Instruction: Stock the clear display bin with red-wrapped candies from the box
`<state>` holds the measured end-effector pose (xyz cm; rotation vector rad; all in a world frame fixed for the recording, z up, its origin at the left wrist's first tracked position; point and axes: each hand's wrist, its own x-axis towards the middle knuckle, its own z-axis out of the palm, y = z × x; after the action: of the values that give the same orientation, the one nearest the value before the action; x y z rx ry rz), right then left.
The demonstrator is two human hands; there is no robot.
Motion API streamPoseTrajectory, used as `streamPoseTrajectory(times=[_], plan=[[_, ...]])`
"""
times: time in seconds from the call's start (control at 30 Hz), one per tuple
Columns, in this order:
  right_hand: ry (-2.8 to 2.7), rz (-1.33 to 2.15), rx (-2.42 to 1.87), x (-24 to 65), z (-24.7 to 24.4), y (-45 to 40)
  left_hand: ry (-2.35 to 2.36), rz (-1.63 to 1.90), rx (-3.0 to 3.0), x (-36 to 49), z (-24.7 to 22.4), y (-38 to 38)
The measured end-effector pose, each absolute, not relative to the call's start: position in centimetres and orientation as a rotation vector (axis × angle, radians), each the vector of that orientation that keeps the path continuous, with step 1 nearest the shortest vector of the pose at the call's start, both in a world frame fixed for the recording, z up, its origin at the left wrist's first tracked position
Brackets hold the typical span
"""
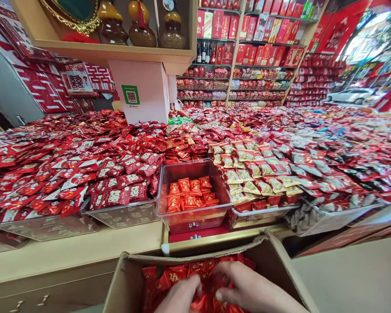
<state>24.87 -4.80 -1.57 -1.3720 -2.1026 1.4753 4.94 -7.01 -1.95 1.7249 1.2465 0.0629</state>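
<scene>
An open cardboard box [119, 284] stands in front of me, holding many red wrapped candies [176, 274]. Both hands reach down into it. My left hand [181, 295] is curled among the candies, with its fingertips partly hidden. Close beside it, my right hand [243, 284] bends its fingers and thumb around some of the same candies, slightly blurred. Just beyond the box sits a clear plastic bin [195, 218], partly filled with similar red candies [192, 193].
Heaped bins of maroon packets [125, 182] and cream-and-gold packets [257, 174] flank the half-filled bin. A ledge [124, 237] runs along the counter front. A white pillar with a QR code sign [130, 95] rises behind, under an overhanging shelf [117, 51].
</scene>
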Motion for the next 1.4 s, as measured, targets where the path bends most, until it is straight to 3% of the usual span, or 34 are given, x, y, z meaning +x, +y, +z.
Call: streamPoseTrajectory(times=[0.17,0.43,0.53,0.7,0.77,1.2,1.3,1.4], plan=[[-1.472,1.871,-1.075,23.7,-0.5,-3.9,1.115,0.759,1.362,6.3,-0.3,-5.6],[-1.143,1.829,-0.993,22.8,0.6,-3.8,0.959,0.906,0.807,6.7,0.8,-5.5],[-1.239,1.636,-1.049,22.8,0.7,-4.0,0.999,0.951,0.676,6.6,0.9,-5.4],[-1.893,0.725,-0.898,23.2,0.6,-4.7,0.914,0.896,0.474,5.9,1.6,-5.5],[-2.051,0.577,-0.851,23.2,0.6,-5.1,0.826,0.95,0.475,5.8,1.8,-5.6],[-1.819,0.979,-1.048,21.3,0.0,-5.4,0.959,0.996,0.795,4.8,-0.7,-5.2],[-1.894,0.898,-1.032,21.4,-0.2,-5.3,0.975,1.039,0.716,5.1,-0.8,-5.2],[-2.162,0.584,-0.899,21.6,-0.3,-5.1,0.952,1.066,0.679,5.3,-0.9,-5.1]])
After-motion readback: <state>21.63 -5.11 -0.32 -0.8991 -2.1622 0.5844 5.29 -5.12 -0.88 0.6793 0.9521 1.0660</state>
